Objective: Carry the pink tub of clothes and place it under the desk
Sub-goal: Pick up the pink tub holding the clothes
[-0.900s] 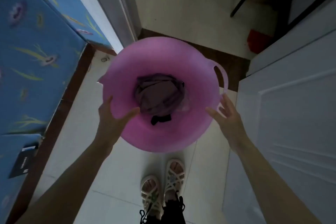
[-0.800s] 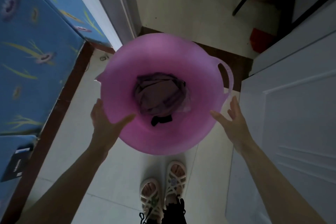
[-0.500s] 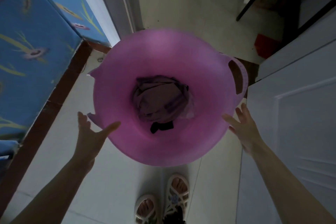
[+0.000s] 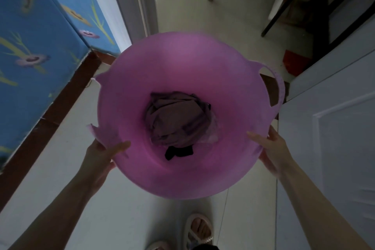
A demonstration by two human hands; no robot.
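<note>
A round pink tub (image 4: 188, 63) hangs in front of me above the floor, seen from above. Crumpled purplish clothes (image 4: 178, 119) and a small black piece lie at its bottom. My left hand (image 4: 101, 156) grips the near-left rim, thumb inside the tub. My right hand (image 4: 273, 148) holds the near-right rim, thumb over the edge. The tub's loop handle (image 4: 279, 87) sticks out to the right; the left handle looks torn. Dark desk legs (image 4: 288, 6) show at the far right, beyond a doorway.
A blue flowered bed side (image 4: 34, 42) with a brown base runs along the left. A white door (image 4: 332, 138) stands close on the right. The door frame (image 4: 140, 0) lies ahead. A red object (image 4: 294, 63) sits on the floor past the threshold. My sandalled foot (image 4: 199, 229) is below.
Both hands, off the tub half a second ago, have closed on its rim again. The tub has come nearer to the doorway and looks larger in view.
</note>
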